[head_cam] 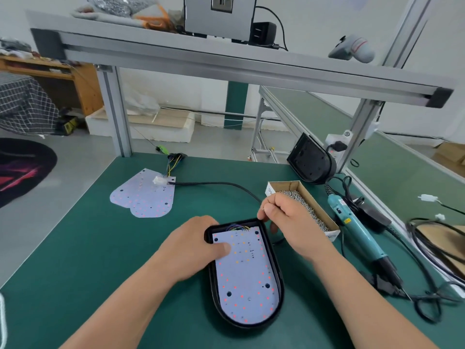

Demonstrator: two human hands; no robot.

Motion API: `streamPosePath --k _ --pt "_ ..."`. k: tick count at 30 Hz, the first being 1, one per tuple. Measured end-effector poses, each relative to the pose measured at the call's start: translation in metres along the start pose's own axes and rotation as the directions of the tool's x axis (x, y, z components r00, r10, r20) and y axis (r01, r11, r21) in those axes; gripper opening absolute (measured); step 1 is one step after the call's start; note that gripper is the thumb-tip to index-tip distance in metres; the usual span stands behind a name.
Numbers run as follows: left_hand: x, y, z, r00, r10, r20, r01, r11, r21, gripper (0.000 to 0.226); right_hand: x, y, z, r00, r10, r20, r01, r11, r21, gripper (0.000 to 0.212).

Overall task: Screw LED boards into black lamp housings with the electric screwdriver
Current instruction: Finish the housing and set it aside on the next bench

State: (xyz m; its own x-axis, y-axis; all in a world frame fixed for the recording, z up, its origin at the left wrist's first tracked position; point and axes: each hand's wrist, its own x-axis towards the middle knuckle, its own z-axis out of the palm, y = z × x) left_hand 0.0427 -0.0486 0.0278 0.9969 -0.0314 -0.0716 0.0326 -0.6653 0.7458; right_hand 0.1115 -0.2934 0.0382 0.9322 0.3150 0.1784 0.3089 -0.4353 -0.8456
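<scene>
LED board (245, 280) in black housing (209, 236) under left grip's (193, 245) thumb

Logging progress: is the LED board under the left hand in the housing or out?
In. The board lies flat within the housing rim, left hand thumb on it. Screws: cannot tell.

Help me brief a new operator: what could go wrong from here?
The right hand pinches something tiny, likely a screw, over the black housing; dropped, it could slip under the LED board.
The thumb of the left hand alone presses the board, so it may shift off its holes.
The screwdriver lies among cables that could snag.
</scene>
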Motion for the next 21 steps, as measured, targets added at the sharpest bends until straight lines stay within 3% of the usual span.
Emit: streamPosePath --k 5,14,19,21 --pt "0.002 0.003 0.000 0.997 -0.046 0.068 0.047 0.999 -0.022 0.026 -0.002 0.000 -0.007 0.995 0.016 0.099 -0.007 0.996 -0.089 0.025" --pt "0.001 0.002 -0.005 0.992 -0.047 0.119 0.053 0.998 -0.043 0.030 -0.006 -0.008 0.004 0.998 -0.065 -0.018 0.065 0.998 -0.018 0.022" --pt "0.000 0.000 -0.005 0.996 0.053 0.075 -0.045 0.994 -0.104 0.052 -0.013 -0.022 0.011 0.981 -0.177 -0.076 0.178 0.984 0.001 0.020" --pt "0.000 0.002 -0.003 0.988 0.152 -0.038 -0.153 0.988 -0.031 0.056 -0.017 -0.029 0.016 0.972 -0.220 -0.077 0.219 0.975 -0.028 0.017"
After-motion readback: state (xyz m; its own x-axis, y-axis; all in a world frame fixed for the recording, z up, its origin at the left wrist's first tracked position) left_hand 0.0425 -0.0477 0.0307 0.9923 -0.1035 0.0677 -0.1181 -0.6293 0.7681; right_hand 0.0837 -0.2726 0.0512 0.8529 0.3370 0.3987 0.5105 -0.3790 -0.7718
